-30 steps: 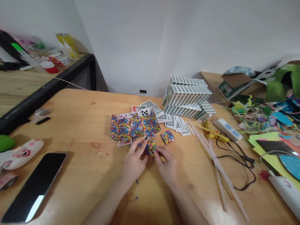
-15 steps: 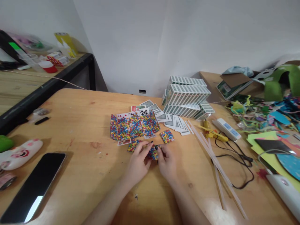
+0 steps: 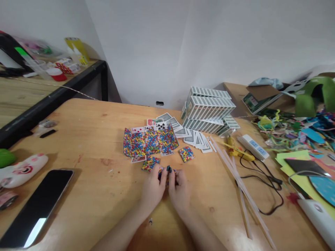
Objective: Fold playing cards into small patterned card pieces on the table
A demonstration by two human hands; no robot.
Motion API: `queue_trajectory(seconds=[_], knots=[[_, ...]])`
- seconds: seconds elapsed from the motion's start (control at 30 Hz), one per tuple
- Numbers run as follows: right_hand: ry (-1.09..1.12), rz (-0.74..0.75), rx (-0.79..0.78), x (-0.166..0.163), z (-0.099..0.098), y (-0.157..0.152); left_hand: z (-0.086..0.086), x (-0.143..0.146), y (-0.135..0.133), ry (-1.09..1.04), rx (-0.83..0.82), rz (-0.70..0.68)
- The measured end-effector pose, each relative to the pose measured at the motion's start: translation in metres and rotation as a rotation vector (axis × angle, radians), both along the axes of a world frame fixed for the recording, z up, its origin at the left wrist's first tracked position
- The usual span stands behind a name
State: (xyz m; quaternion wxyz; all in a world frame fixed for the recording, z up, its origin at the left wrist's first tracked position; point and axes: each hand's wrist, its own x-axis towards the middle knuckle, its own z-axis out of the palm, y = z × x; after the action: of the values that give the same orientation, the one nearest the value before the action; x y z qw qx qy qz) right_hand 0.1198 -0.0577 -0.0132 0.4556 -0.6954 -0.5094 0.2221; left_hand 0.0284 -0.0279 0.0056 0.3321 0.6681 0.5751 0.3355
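Multicoloured card (image 3: 167, 181), mostly hidden, is pinched by the left hand (image 3: 154, 184) and the right hand (image 3: 179, 190) together. Just beyond the left hand lies a patterned piece (image 3: 150, 163); farther past the right hand, a patterned square (image 3: 186, 153) rests on the tabletop (image 3: 104, 188)

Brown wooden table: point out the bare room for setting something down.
Widest free patch: the table between the black glossy phone and the multicoloured patterned panel. A smaller one separates the right hand from the long translucent sticks. Crowded: the back, with fanned white-bordered playing cards and stacked green-white striped boxes, and the right, around the yellow glue gun.
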Motion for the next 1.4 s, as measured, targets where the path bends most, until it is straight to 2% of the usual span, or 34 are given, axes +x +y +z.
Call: queue_trajectory(seconds=[0.07, 0.13, 0.33, 0.43, 0.57, 0.67, 0.8, 0.93, 1.1, 1.27, 1.4], knots=[[-0.135, -0.013, 0.04, 0.002, 0.0, -0.001, 0.0, 0.0, 0.0, 0.032, 0.024, 0.008], [-0.163, -0.006, 0.065, 0.002, -0.001, -0.001, -0.001, -0.001, 0.001, 0.04, 0.037, 0.023], [0.308, 0.007, 0.032, -0.003, 0.003, 0.005, -0.004, -0.006, 0.01, 0.011, 0.041, 0.013], [0.417, 0.014, -0.012, -0.003, 0.008, 0.01, -0.005, -0.008, 0.012, -0.015, 0.042, 0.009], [0.488, 0.105, -0.046, 0.001, 0.005, 0.01, -0.005, -0.007, 0.01, 0.013, 0.069, 0.022], [0.388, 0.142, 0.013, 0.002, -0.001, 0.006, -0.004, -0.006, 0.008, 0.019, 0.074, 0.014], [0.224, 0.105, 0.081, 0.005, -0.006, 0.002, -0.005, -0.007, 0.006, -0.034, 0.037, -0.019], [0.148, 0.064, 0.1, 0.011, -0.006, 0.002, -0.007, -0.005, 0.005, -0.121, -0.054, -0.053], [0.094, 0.095, 0.115, 0.014, -0.006, 0.001, -0.007, -0.003, 0.005, -0.279, -0.183, -0.054], [0.039, 0.011, 0.063, 0.012, 0.0, 0.005, -0.008, -0.007, 0.007, -0.137, -0.011, -0.092], [-0.227, 0.032, 0.176, 0.016, 0.006, 0.006, -0.009, -0.008, 0.008, -0.031, 0.064, -0.095]])
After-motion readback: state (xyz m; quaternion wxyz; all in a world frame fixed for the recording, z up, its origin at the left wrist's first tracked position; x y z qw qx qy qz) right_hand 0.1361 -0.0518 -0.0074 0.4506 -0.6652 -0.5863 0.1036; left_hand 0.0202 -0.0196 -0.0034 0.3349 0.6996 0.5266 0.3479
